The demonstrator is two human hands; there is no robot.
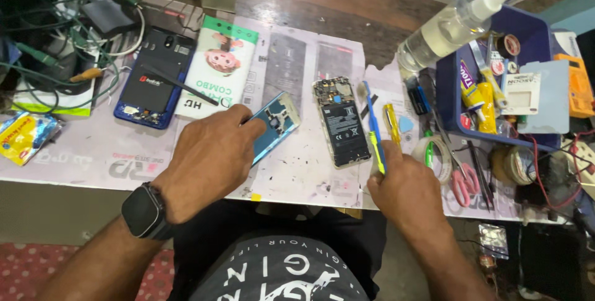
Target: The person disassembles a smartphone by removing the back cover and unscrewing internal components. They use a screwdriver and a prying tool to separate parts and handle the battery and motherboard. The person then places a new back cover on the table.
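Observation:
My left hand (207, 158), with a black smartwatch (146, 212) on its wrist, grips a light-blue phone frame (277, 122) and tilts it off the table. My right hand (403, 186) is closed around a blue and yellow tool (376, 142) that points away from me. An opened phone with its black battery showing (339, 124) lies flat between the two hands. A second opened dark-blue phone (154, 78) lies at the far left, with a thin black stick across it.
A blue tray (538, 34) of glue tubes and small tools stands at the right, a clear spray bottle (449, 25) leaning on it. A yellow screwdriver (392, 122), tape roll (432, 152) and pink scissors (462, 184) lie nearby. Tangled cables (56, 34) fill the far left.

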